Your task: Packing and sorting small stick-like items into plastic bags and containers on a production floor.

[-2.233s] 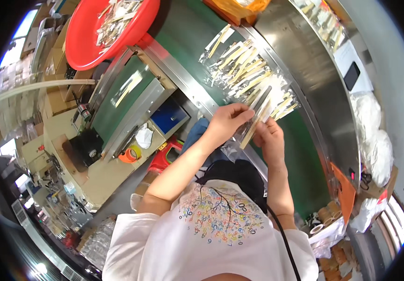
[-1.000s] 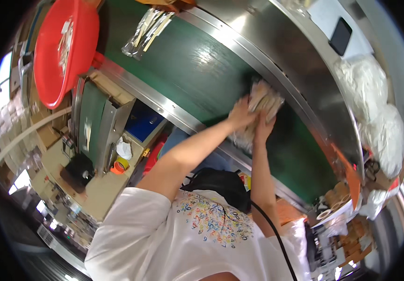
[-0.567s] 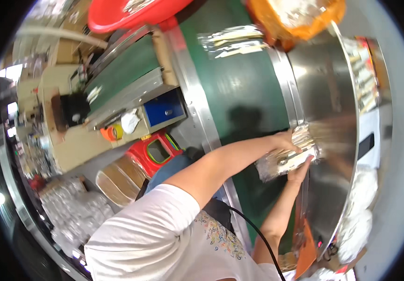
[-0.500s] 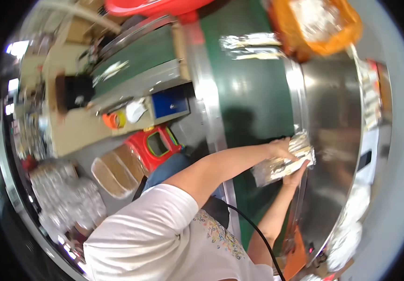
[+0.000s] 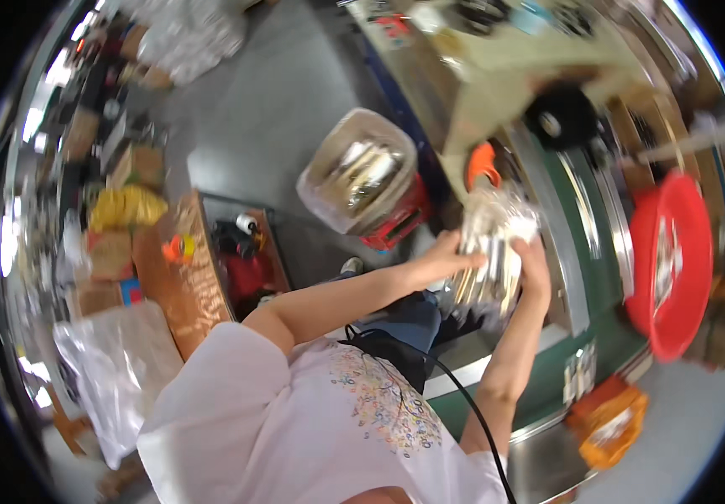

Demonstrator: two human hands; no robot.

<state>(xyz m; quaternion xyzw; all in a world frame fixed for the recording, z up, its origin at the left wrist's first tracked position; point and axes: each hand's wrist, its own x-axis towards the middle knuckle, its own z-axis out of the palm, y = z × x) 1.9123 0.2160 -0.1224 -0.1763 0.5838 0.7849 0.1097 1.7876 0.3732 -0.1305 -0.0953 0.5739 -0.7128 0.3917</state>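
Note:
Between my two hands is a thick bundle of clear plastic packets [image 5: 497, 239] with pale, stick-like contents. My left hand [image 5: 444, 259] grips its left side, and the thumb lies across the front. My right hand [image 5: 534, 267] is closed on the right side, thumb over the plastic. The bundle is held up in front of me, beside the metal edge of a green conveyor belt [image 5: 602, 332]. To the left of it stands a translucent bin [image 5: 314, 195] holding several similar packets. What the packets contain cannot be made out exactly.
The bin rests on a red stool [image 5: 400, 227]. On the right are a large red basin [image 5: 697, 269] and an orange bag [image 5: 602, 445]. An open cardboard box [image 5: 179, 286] and a clear plastic sack [image 5: 123, 365] lie left. A bench [image 5: 518, 63] stands at the far side.
My view has swung left, away from the steel side of the belt. Both hands have carried the packets off the belt toward the bin's side, still gripping them.

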